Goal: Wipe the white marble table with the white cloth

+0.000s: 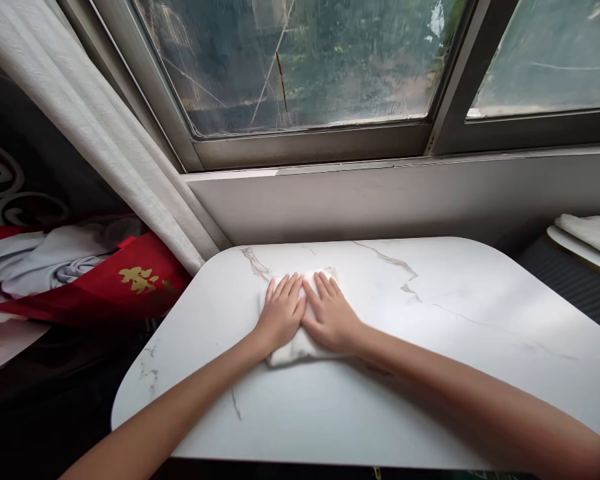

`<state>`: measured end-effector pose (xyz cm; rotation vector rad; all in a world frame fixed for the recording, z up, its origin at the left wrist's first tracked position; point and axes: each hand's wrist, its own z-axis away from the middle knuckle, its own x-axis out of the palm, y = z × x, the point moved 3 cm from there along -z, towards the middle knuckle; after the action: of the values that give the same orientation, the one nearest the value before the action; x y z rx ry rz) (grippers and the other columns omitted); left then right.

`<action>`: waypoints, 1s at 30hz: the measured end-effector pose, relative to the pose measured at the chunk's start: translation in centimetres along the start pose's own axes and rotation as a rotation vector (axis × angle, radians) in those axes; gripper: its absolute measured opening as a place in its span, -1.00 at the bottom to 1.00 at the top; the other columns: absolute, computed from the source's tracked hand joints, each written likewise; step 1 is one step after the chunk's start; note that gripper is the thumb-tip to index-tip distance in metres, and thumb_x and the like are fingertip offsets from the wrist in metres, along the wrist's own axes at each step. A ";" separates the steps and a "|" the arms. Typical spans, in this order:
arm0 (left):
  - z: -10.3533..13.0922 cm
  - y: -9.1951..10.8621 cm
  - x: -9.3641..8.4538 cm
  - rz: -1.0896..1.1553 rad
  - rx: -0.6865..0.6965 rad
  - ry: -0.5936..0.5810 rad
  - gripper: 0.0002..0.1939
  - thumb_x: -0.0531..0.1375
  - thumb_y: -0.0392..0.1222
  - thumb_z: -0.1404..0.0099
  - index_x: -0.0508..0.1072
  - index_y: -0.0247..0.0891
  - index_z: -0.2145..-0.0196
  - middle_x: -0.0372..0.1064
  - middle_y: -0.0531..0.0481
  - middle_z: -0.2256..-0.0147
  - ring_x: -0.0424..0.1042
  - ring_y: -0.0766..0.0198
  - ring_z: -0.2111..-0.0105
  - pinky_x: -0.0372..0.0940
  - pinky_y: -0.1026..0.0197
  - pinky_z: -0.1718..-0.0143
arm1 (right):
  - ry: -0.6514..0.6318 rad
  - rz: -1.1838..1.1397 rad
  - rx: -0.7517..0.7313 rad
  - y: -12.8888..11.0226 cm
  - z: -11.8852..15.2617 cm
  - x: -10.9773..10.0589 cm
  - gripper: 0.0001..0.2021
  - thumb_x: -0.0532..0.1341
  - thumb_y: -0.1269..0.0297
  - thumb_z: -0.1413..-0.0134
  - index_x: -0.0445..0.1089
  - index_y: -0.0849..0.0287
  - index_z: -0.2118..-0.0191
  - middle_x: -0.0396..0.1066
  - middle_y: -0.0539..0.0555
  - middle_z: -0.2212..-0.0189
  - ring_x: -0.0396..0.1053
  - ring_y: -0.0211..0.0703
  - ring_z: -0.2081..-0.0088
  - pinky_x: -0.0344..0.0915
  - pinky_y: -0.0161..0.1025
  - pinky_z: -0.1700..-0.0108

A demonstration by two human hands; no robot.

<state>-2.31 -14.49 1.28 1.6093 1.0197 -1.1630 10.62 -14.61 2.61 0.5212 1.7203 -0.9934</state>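
Left hand (pixel 281 313), head view: we see it opened flat on the cloth (pixel 300 350) | right hand (pixel 333 315): likewise flat, just beside the left | cloth: beneath both hands, on the table (pixel 455 280) | beyond the hands we see the window (pixel 330 60); to their left, a red bag (pixel 95 287)

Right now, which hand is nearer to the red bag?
Left. The left hand rests on the white cloth, on the side toward the red bag; the right hand lies beside it, farther from the bag.
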 end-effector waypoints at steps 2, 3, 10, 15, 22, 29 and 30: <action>-3.9 -0.7 0.5 -0.020 -0.040 0.009 -0.51 -0.19 -0.19 -0.41 0.11 -0.35 -0.23 0.02 -0.19 -0.26 -0.06 0.08 -0.27 -0.19 -0.13 -0.26 | 0.069 0.091 -0.007 2.0 -3.2 -0.2 -0.40 -0.07 0.16 -0.23 -0.06 0.33 -0.32 -0.12 0.29 -0.31 -0.24 0.06 -0.32 -0.23 0.03 -0.29; -5.9 -1.1 0.7 -0.019 -0.059 0.009 -0.51 -0.19 -0.20 -0.41 0.12 -0.36 -0.23 0.02 -0.20 -0.26 -0.05 0.08 -0.27 -0.20 -0.12 -0.26 | 0.100 0.125 0.014 3.0 -4.7 -0.3 -0.43 -0.08 0.19 -0.23 -0.03 0.31 -0.31 -0.07 0.26 -0.30 -0.19 0.05 -0.32 -0.22 0.03 -0.28; -14.9 -3.7 1.3 0.093 0.019 0.037 -0.57 -0.18 -0.25 -0.39 0.24 -0.24 -0.13 0.17 -0.07 -0.20 0.08 0.21 -0.21 -0.16 -0.04 -0.25 | 0.243 0.231 0.298 6.2 -11.5 -0.3 -0.49 -0.13 0.26 -0.25 0.07 0.27 -0.27 0.04 0.23 -0.27 -0.08 0.05 -0.28 -0.18 0.06 -0.25; -15.0 -4.4 1.4 0.106 0.011 0.062 -0.57 -0.17 -0.26 -0.39 0.24 -0.23 -0.13 0.15 -0.07 -0.21 0.07 0.21 -0.22 -0.17 -0.05 -0.26 | 0.242 0.233 0.271 6.4 -12.4 -0.3 -0.49 -0.13 0.24 -0.24 0.07 0.25 -0.27 0.05 0.23 -0.26 -0.08 0.05 -0.28 -0.19 0.05 -0.25; -9.6 -4.7 0.4 0.078 0.009 0.022 -0.54 -0.18 -0.21 -0.40 0.18 -0.25 -0.19 0.06 -0.07 -0.25 -0.02 0.22 -0.26 -0.19 0.00 -0.27 | 0.211 0.199 0.260 2.5 -8.9 0.8 -0.47 -0.13 0.20 -0.26 0.02 0.25 -0.29 -0.08 0.27 -0.31 -0.22 0.08 -0.32 -0.24 0.06 -0.25; 4.1 -4.3 -2.0 0.005 0.018 0.029 -0.48 -0.22 -0.17 -0.39 0.12 -0.31 -0.24 0.05 -0.10 -0.25 -0.05 0.18 -0.27 -0.17 -0.05 -0.27 | 0.099 0.034 0.092 -6.2 -0.4 3.2 -0.43 -0.16 0.19 -0.27 -0.08 0.31 -0.33 -0.23 0.27 -0.33 -0.41 0.12 -0.33 -0.31 0.16 -0.27; 6.3 -4.2 -2.3 -0.009 0.007 0.033 -0.48 -0.22 -0.17 -0.39 0.10 -0.29 -0.25 0.05 -0.09 -0.25 -0.06 0.17 -0.27 -0.16 -0.07 -0.27 | 0.071 0.003 0.048 -7.4 0.8 3.4 -0.42 -0.15 0.18 -0.27 -0.11 0.33 -0.33 -0.26 0.28 -0.34 -0.46 0.12 -0.33 -0.34 0.19 -0.28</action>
<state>-8.35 -19.57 1.60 1.6363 1.0463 -1.1508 4.33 -19.83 2.09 0.5963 1.7620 -1.0266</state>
